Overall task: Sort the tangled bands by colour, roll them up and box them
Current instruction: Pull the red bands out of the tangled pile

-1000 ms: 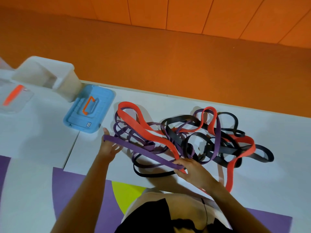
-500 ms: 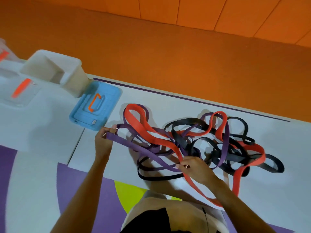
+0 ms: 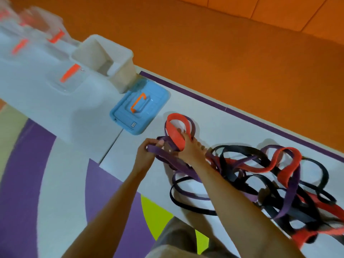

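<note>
Gripping the purple band (image 3: 183,167) at mid-frame, the left hand (image 3: 147,152) sat beside the right hand (image 3: 191,148), which clutched the red band (image 3: 175,135). The tangle (image 3: 260,174) stretched lower right across the tabletop (image 3: 214,127).

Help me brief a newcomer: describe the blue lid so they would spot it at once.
On the long white table, look left of the tangle of bands, toward the open white box. The blue lid lies flat between them, beside the box. It alone is solid blue; the clear lids further left have orange handles too.
</note>
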Tool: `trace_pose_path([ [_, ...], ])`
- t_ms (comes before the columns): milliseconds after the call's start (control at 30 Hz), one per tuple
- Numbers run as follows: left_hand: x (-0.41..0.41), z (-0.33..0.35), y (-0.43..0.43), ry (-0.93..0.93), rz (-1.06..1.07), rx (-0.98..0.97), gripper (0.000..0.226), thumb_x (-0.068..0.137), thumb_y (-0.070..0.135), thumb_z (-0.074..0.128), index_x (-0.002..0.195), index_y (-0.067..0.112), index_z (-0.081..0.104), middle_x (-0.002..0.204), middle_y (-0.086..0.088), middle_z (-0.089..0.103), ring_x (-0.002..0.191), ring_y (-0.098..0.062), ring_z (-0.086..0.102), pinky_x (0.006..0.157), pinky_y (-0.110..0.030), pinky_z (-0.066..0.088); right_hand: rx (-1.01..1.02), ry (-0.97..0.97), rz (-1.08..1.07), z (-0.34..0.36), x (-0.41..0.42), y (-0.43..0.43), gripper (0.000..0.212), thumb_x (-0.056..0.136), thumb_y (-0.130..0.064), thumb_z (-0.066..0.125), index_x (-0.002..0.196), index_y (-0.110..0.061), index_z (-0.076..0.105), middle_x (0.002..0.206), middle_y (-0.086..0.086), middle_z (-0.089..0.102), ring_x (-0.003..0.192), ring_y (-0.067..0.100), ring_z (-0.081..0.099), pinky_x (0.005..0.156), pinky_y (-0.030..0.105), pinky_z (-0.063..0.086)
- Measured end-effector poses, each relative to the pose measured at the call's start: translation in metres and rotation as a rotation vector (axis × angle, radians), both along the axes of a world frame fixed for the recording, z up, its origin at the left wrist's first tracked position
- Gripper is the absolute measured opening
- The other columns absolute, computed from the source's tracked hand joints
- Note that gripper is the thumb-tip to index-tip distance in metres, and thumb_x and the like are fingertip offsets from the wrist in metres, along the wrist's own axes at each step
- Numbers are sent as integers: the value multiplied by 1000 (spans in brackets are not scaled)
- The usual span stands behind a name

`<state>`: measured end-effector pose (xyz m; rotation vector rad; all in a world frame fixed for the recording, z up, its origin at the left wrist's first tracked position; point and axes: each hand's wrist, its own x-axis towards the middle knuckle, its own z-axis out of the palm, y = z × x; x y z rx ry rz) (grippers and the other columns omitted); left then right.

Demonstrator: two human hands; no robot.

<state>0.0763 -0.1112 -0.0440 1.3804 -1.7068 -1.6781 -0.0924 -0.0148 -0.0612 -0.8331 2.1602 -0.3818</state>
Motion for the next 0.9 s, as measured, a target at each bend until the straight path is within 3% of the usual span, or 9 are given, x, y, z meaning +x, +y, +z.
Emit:
trace_pose_path([
  [100,0,-3,-2,-1,-39,17,18,93,21,82,108,16,74,107,2,77,101,-12,72,88,-28,56,-37,257,5,-20,16,3,80,95,-34,72,162,-31,28,157,11,35,150,37,32,125,65,17],
  [200,-1,-5,-6,-1,-46,48,40,89,25,86,124,19,67,122,-1,74,114,-12,71,95,-29,59,-334,337,41,-29,26,16,50,91,-8,71,138,-18,58,147,4,57,137,29,53,118,48,37],
  [300,0,-4,-18,16,-116,145,84,79,47,87,150,27,47,141,1,66,126,-14,67,103,-36,57,-521,315,44,-21,36,32,30,88,-3,69,114,-17,68,115,0,73,110,27,67,96,41,51],
  [367,-2,-3,-25,32,-203,217,107,74,53,85,162,30,28,153,0,53,135,-16,60,109,-42,52,-562,292,69,-13,38,48,24,87,-7,61,107,-18,69,110,-3,73,104,23,66,90,37,50],
  [500,-7,8,-37,101,-240,275,122,64,56,93,162,41,22,164,3,34,149,-15,43,116,-49,45,-508,225,202,2,40,79,32,81,4,62,104,-18,67,102,-1,71,96,30,65,80,43,51],
  [567,-12,16,-43,99,-334,236,114,57,67,94,154,52,35,161,8,39,147,-11,46,114,-44,47,-457,205,230,8,42,88,38,78,9,63,103,-19,65,98,0,70,94,32,64,76,45,50],
  [667,-21,33,-49,25,-554,163,88,69,73,85,144,64,42,167,8,35,155,-15,35,121,-51,41,-444,196,270,14,44,90,35,79,5,69,109,-14,69,101,5,73,96,35,66,83,43,51],
  [800,-29,62,-43,11,-709,123,80,75,72,82,145,61,46,165,12,40,154,-11,37,122,-47,41,-360,190,384,21,45,83,30,86,-8,72,115,-15,70,108,3,73,110,29,64,98,37,44],
  [900,-35,83,-35,52,-722,62,79,74,69,84,145,48,55,153,13,54,147,-12,47,119,-44,44,-220,259,496,25,41,86,36,94,-18,66,129,-27,66,133,-10,65,135,21,46,116,45,32],
])
